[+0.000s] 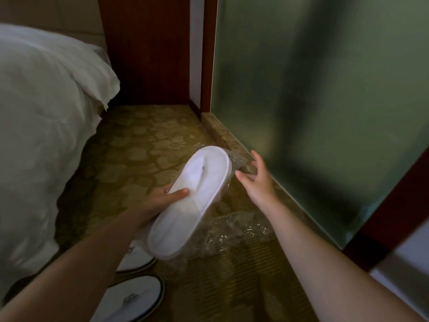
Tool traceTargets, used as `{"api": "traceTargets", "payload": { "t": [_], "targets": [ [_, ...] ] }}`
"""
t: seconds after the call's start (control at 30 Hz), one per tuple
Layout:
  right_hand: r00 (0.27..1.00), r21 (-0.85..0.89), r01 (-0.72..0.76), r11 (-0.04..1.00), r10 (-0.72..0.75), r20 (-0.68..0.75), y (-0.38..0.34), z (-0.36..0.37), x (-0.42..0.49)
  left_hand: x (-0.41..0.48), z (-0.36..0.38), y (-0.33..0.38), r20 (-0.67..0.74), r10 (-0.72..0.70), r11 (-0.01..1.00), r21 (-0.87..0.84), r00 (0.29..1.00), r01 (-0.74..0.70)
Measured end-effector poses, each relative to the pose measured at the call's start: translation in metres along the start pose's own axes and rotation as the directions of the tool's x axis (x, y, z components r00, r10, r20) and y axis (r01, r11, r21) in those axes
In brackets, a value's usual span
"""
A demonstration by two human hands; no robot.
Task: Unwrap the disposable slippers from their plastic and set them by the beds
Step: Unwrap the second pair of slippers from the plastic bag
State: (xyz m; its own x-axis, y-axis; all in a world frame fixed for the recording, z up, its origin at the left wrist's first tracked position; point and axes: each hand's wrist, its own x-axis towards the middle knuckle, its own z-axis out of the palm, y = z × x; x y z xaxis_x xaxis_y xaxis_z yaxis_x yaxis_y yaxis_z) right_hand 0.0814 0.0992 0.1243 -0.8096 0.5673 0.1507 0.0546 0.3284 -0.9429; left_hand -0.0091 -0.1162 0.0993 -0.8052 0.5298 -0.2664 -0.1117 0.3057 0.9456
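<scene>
My left hand (166, 196) grips a flat white pair of disposable slippers (192, 201) at mid-length, sole side up, held over the carpet. Clear plastic wrap (236, 160) still clings around its far tip and trails off the near end. My right hand (256, 178) hovers just right of the slippers with fingers spread, holding nothing. Another sheet of crumpled clear plastic (241, 231) lies on the carpet below. Two unwrapped white slippers with dark trim (137, 293) sit on the floor beside the bed (41, 126), partly hidden by my left arm.
The bed with its white duvet fills the left side. A dark wooden panel (148, 49) stands at the back. A frosted green glass wall (325, 101) on a stone sill (222, 135) runs along the right. Patterned gold carpet (144, 145) covers the aisle between them.
</scene>
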Motion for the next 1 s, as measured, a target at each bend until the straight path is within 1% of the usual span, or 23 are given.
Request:
{"api": "traceTargets", "payload": {
  "t": [0.07, 0.17, 0.2, 0.27, 0.4, 0.5, 0.57, 0.67, 0.73, 0.77, 0.83, 0.93, 1.0],
  "targets": [
    [1.000, 0.046, 0.006, 0.999, -0.007, 0.020, -0.002, -0.003, -0.002, -0.008, -0.007, 0.002, 0.090, -0.014, 1.000, -0.001, 0.996, 0.014],
    [0.999, 0.085, -0.016, 0.996, 0.013, 0.037, -0.004, -0.005, -0.001, -0.020, -0.010, 0.008, 0.243, -0.123, 0.992, 0.067, 0.962, 0.110],
    [0.999, 0.082, -0.013, 0.997, 0.009, 0.041, -0.005, -0.005, -0.001, -0.020, -0.010, 0.007, 0.277, -0.154, 0.987, 0.081, 0.949, 0.137],
    [0.999, 0.053, 0.022, 0.998, -0.024, 0.044, -0.006, -0.004, -0.001, -0.016, -0.007, 0.004, 0.292, -0.174, 0.985, 0.067, 0.940, 0.162],
    [0.989, -0.054, 0.129, 0.990, -0.124, 0.082, -0.011, 0.002, -0.005, -0.011, 0.008, 0.001, 0.243, -0.115, 0.987, -0.082, 0.963, 0.139],
    [0.971, -0.095, 0.234, 0.968, -0.227, 0.075, -0.015, 0.001, -0.006, -0.006, 0.019, 0.005, 0.139, -0.046, 0.985, -0.158, 0.989, 0.068],
    [0.948, -0.179, 0.318, 0.931, -0.310, 0.073, -0.015, -0.004, -0.004, -0.003, 0.023, 0.009, 0.028, -0.008, 0.988, -0.156, 1.000, 0.012],
    [0.904, -0.311, 0.422, 0.851, -0.419, 0.081, -0.009, -0.010, -0.005, 0.004, 0.024, 0.008, -0.095, 0.000, 0.997, -0.078, 0.996, -0.007],
    [0.895, -0.338, 0.420, 0.842, -0.447, -0.003, -0.007, -0.012, -0.006, 0.005, 0.023, 0.005, -0.111, 0.018, 1.000, -0.007, 0.994, -0.019],
    [0.901, -0.311, 0.384, 0.870, -0.426, -0.079, -0.007, -0.013, -0.006, 0.005, 0.022, 0.005, -0.104, 0.031, 0.999, 0.028, 0.994, -0.029],
    [0.926, -0.201, 0.272, 0.941, -0.313, -0.213, -0.008, -0.013, -0.005, 0.005, 0.021, 0.008, -0.100, 0.062, 0.992, 0.118, 0.993, -0.050],
    [0.955, -0.097, 0.073, 0.993, -0.098, -0.282, -0.002, -0.013, -0.002, 0.008, 0.017, 0.010, -0.119, 0.086, 0.971, 0.232, 0.989, -0.057],
    [0.938, 0.078, -0.053, 0.996, 0.076, -0.338, 0.004, -0.013, 0.002, 0.010, 0.017, 0.009, -0.123, 0.088, 0.970, 0.234, 0.988, -0.058]
  ]
}}
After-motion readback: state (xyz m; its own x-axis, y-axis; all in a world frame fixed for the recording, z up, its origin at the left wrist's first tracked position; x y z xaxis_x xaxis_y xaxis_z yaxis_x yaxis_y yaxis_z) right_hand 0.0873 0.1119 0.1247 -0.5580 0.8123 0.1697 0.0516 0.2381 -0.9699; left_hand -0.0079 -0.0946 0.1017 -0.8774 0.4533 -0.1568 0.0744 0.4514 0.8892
